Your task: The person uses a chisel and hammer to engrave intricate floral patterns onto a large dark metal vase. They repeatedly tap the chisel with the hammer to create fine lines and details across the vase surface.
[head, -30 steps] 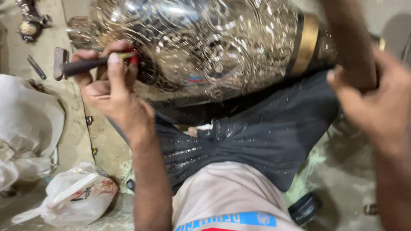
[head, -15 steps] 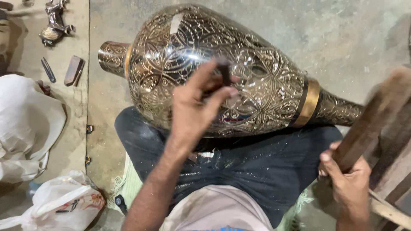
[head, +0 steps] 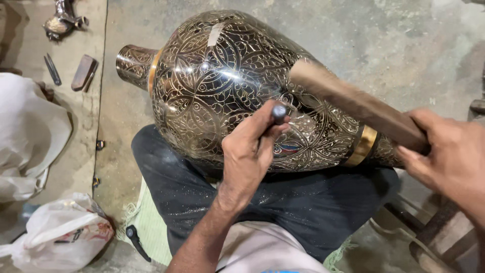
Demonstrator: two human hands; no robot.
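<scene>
At the far left a crumpled white cloth (head: 30, 136) lay on the tan floor, with a white plastic bag (head: 60, 235) bunched below it near the bottom edge. Above the cloth, a thin grey metal tool (head: 52, 69) and a flat brown wooden block (head: 83, 72) rested side by side, and a small dark metal figure (head: 63, 20) sat at the top corner. Further right, the large dark brass vase with fine engraved floral pattern and gold bands (head: 222, 86) lay on its side across the person's lap, its narrow neck pointing left and its body resting on the dark trousers (head: 283, 202). The left hand (head: 250, 154) was clenched around a short dark metal chisel (head: 278, 112), fingers wrapped tight about the shaft, the blunt top end showing above the thumb and the lower end hidden against the vase's surface. Just to the right of the chisel's top, a thick brown wooden mallet (head: 348, 101) stretched diagonally over the vase, its head close beside the chisel. At the far right the right hand (head: 449, 156) gripped the mallet's lower end, fingers closed firmly around it.
</scene>
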